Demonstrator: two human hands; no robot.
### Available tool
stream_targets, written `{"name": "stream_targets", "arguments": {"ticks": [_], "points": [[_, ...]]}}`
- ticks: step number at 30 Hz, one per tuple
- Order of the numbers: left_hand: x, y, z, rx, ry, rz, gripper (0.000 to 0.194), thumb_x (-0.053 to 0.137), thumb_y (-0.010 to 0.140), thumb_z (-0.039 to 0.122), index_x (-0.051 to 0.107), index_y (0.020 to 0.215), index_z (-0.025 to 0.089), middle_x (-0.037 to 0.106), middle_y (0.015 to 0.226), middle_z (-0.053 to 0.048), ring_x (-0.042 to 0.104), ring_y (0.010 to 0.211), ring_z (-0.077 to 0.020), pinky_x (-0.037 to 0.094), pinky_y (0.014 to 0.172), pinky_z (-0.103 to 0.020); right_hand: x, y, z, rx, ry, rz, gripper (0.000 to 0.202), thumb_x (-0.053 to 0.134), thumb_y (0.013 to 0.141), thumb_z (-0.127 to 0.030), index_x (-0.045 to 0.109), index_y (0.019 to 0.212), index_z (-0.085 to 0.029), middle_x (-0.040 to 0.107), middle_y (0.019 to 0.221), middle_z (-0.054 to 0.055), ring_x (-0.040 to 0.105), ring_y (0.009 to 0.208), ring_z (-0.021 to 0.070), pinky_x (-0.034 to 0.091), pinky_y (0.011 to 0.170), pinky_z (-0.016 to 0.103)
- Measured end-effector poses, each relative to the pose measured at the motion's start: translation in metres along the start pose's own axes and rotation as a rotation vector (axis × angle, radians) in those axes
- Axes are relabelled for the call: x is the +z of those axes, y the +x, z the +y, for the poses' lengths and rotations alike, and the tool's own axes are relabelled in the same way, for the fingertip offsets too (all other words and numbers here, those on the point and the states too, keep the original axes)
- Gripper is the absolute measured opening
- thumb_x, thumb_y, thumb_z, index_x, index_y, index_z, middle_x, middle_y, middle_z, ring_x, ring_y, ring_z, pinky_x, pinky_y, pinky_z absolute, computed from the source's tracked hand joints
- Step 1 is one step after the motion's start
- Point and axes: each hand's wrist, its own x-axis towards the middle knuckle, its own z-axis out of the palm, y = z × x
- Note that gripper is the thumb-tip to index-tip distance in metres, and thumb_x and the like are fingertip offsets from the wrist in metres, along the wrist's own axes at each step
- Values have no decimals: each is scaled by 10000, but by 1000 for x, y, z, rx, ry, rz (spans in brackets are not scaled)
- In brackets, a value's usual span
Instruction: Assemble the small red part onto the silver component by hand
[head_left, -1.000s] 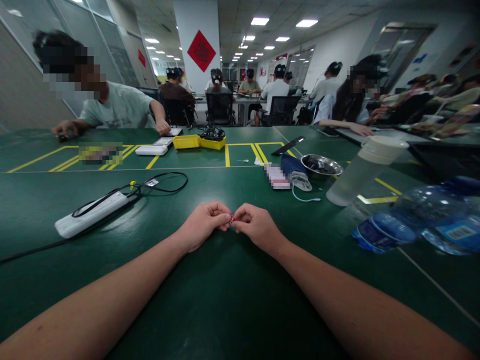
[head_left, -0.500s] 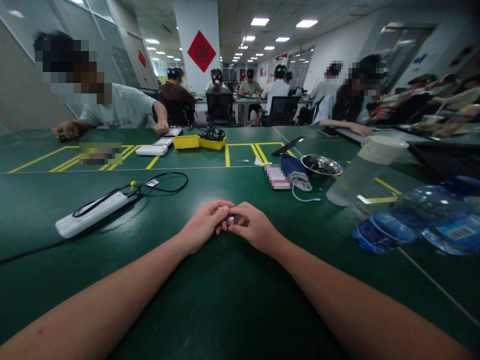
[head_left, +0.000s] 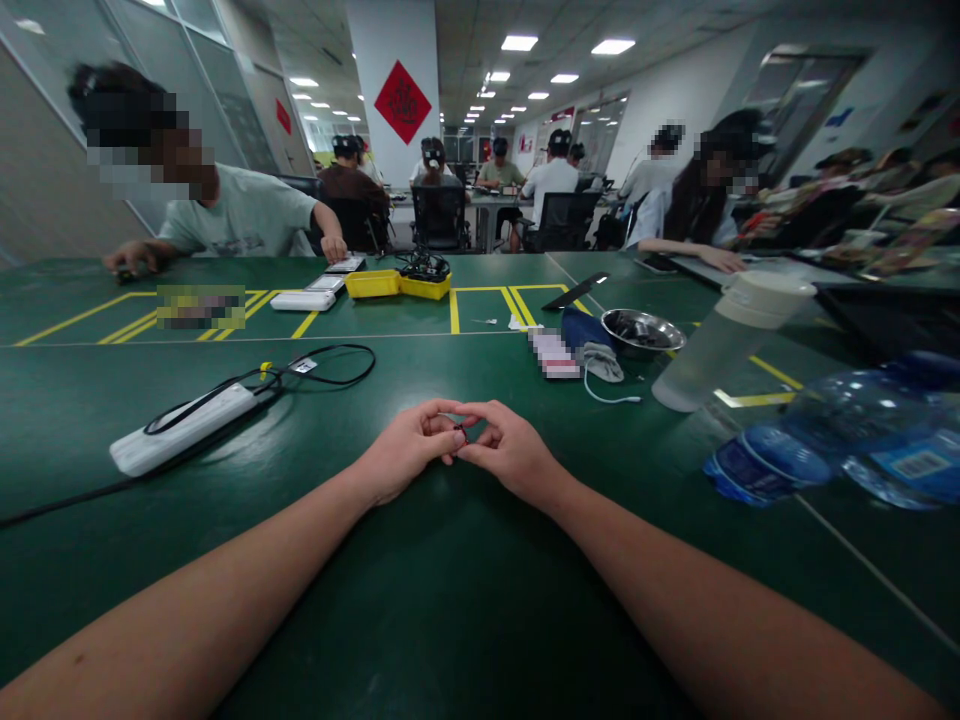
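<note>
Low over the green table, my left hand (head_left: 414, 445) and my right hand (head_left: 517, 450) meet with bent fingers. A tiny dark-red and black piece (head_left: 463, 432) is pinched between them, its kind too small to make out. The left thumb presses against its near side, and the right thumb and fingers close on it from the other side. Most of it is hidden by the fingertips. Both index fingers touch each other above the piece.
A white power strip (head_left: 187, 428) with black cable lies left. Yellow bins (head_left: 373, 284) stand at the back. To the right are a steel bowl (head_left: 645, 330), a blue pouch (head_left: 587, 328), a frosted bottle (head_left: 701, 350) and plastic water bottles (head_left: 772, 465). People sit across the table.
The left thumb has moved slightly down and right over the piece. Its whitish face, visible before, no longer shows. The index fingers have straightened and come together at the top.
</note>
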Motion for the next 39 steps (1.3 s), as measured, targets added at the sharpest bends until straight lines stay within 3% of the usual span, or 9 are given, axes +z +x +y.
{"name": "stream_targets", "arguments": {"ticks": [3,7,17,25,30,39], "points": [[-1,1,-2,-41,-84,2,347,670,776,222,613,1109,144,632,770,-18,565,657,-93,458,647,-231,-1,0,1,69,50,67,280,693,742,-213,567,991,-186,597,880,1,564,564,82,444,506,209],[-2,2,-5,-80,-151,18,259,712,748,215,639,980,128,669,811,-39,604,712,-98,477,675,-220,-1,-1,-3,72,29,31,82,630,798,-236,579,825,-177,607,727,-9,593,582,112,469,547,231],[0,2,-3,-67,-22,35,268,640,809,223,616,1065,145,713,941,-67,666,858,-142,502,769,-264,-2,1,-2,113,4,121,99,605,803,-239,637,853,-161,684,753,31,638,567,133,491,537,244],[5,-1,-5,61,314,40,158,582,847,283,556,964,180,664,685,6,598,623,-126,426,582,-234,-2,1,-3,124,6,132,116,600,789,-224,659,862,-154,690,750,39,655,575,139,506,538,242],[6,0,-6,61,314,35,150,598,826,269,548,937,183,666,706,4,602,630,-129,413,572,-231,-1,1,-4,121,5,115,98,609,767,-205,646,849,-164,673,693,18,648,558,136,486,513,228],[5,0,-3,48,307,36,177,576,826,262,604,972,167,643,731,-9,584,636,-129,439,606,-249,-4,1,-6,140,103,207,108,577,779,-214,631,857,-163,632,656,-3,608,511,119,459,481,222]]}}
